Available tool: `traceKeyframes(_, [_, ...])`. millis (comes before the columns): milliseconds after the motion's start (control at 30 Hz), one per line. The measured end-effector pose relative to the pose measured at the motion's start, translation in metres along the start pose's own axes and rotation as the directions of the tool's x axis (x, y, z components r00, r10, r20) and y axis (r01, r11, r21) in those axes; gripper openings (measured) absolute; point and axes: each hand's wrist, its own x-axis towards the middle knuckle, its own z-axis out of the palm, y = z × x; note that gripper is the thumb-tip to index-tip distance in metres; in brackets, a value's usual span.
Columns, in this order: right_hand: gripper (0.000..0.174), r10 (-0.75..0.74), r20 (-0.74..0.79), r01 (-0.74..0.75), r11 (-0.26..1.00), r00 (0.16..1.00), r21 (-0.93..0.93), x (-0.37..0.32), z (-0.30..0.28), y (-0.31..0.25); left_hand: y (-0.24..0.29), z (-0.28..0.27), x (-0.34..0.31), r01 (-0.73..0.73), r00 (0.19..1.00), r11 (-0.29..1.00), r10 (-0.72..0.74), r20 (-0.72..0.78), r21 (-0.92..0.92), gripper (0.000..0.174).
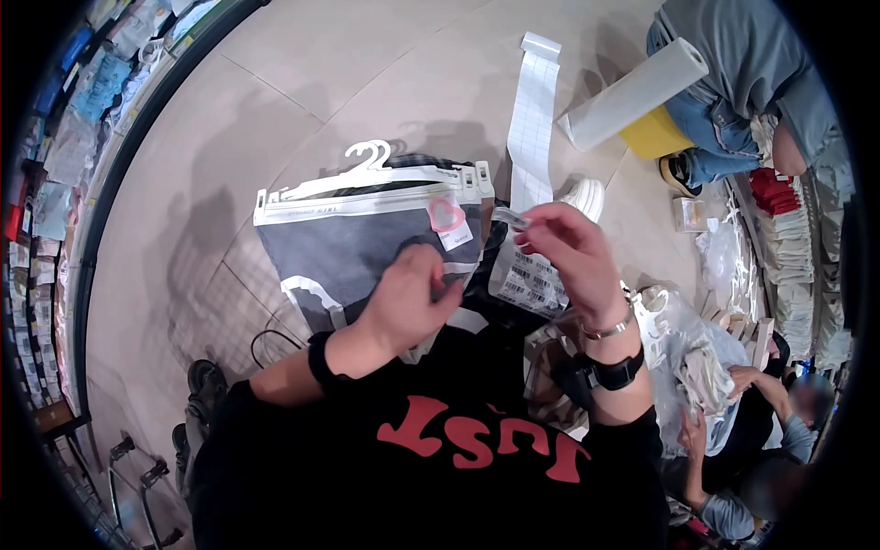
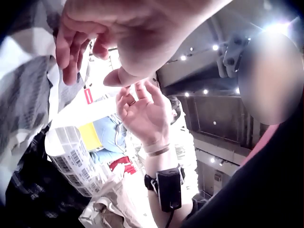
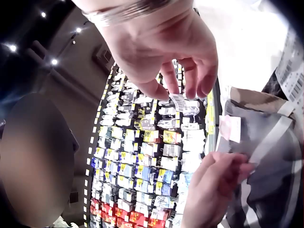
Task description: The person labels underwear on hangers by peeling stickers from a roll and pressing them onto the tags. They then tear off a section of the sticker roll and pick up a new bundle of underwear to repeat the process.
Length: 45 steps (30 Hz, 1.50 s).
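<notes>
A grey pair of briefs on a white clip hanger lies in front of me, with more hung garments under it. Near its waistband hangs a white tag with a pink heart. My left hand is over the briefs, fingers loosely bent and thumb apart, holding nothing. My right hand pinches a small barcode sticker between thumb and fingertips, to the right of the tag. A strip of barcode labels lies below that hand, running to a blank-looking length on the floor.
A long white roll leans by a yellow object and a crouching person in jeans. At the lower right another person's hands handle a plastic-wrapped garment. Stocked shelves line the left.
</notes>
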Motion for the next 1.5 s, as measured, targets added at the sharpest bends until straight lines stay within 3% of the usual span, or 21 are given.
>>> traceKeyframes(67, [0.020,0.023,0.033,-0.022,1.000,0.999,-0.006,0.009,0.010,0.006,-0.009,-0.004,-0.001,0.038,0.997,0.998,-0.041,-0.058,-0.050,0.016])
traceKeyframes(133, [0.019,0.017,0.050,-0.016,1.000,0.999,-0.025,0.020,0.015,0.014,-0.013,-0.005,0.003,0.155,0.982,0.965,-0.173,-0.072,-0.212,0.022])
traceKeyframes(167, [0.019,0.026,0.049,-0.025,1.000,0.998,-0.015,0.025,0.017,0.019,-0.019,0.000,0.004,0.159,0.971,0.939,-0.205,-0.126,-0.305,0.035])
traceKeyframes(267, [0.018,0.056,0.059,-0.057,0.998,0.997,0.019,0.035,0.018,0.036,-0.020,-0.004,0.013,0.311,0.946,0.872,-0.323,0.033,-0.379,0.036])
traceKeyframes(367, [0.018,0.092,0.057,-0.095,0.995,0.994,0.040,0.038,0.020,0.040,-0.019,0.000,0.024,0.408,0.882,0.530,-0.439,0.171,-0.743,0.036])
traceKeyframes(467, [0.018,0.086,0.038,-0.088,0.995,0.996,0.049,0.040,0.019,0.044,-0.015,-0.003,0.035,0.451,0.866,0.459,-0.434,0.249,-0.766,0.036])
traceKeyframes(600, [0.017,0.056,0.004,-0.056,0.998,0.998,-0.020,0.044,0.018,0.049,-0.013,0.002,0.042,0.455,0.864,0.465,-0.437,0.250,-0.760,0.033])
traceKeyframes(667, [0.017,0.078,-0.001,-0.078,0.996,0.997,0.031,0.043,0.020,0.048,-0.017,0.006,0.046,0.451,0.867,0.444,-0.423,0.262,-0.775,0.032])
traceKeyframes(900, [0.013,0.088,-0.017,-0.086,0.992,0.996,0.089,0.039,0.026,0.048,-0.028,0.013,0.047,0.337,0.913,0.219,-0.314,0.261,-0.916,0.036])
traceKeyframes(1100, [0.009,0.219,-0.010,-0.203,0.921,0.976,0.333,0.033,0.038,0.061,-0.030,0.007,0.042,0.343,0.927,0.001,-0.162,0.339,-0.939,0.039])
traceKeyframes(1300, [0.012,0.135,-0.164,-0.089,0.961,0.977,0.262,0.032,0.050,0.075,-0.037,0.012,0.040,0.344,0.931,0.000,-0.127,0.341,-0.939,0.041])
traceKeyframes(1400, [0.013,0.020,-0.190,-0.010,0.998,0.982,0.054,0.034,0.050,0.074,-0.034,0.011,0.039,0.349,0.930,0.019,-0.133,0.343,-0.937,0.042])
traceKeyframes(1500, [0.012,0.008,-0.199,-0.013,1.000,0.980,-0.027,0.034,0.049,0.073,-0.034,0.010,0.038,0.356,0.927,0.033,-0.136,0.349,-0.934,0.042])
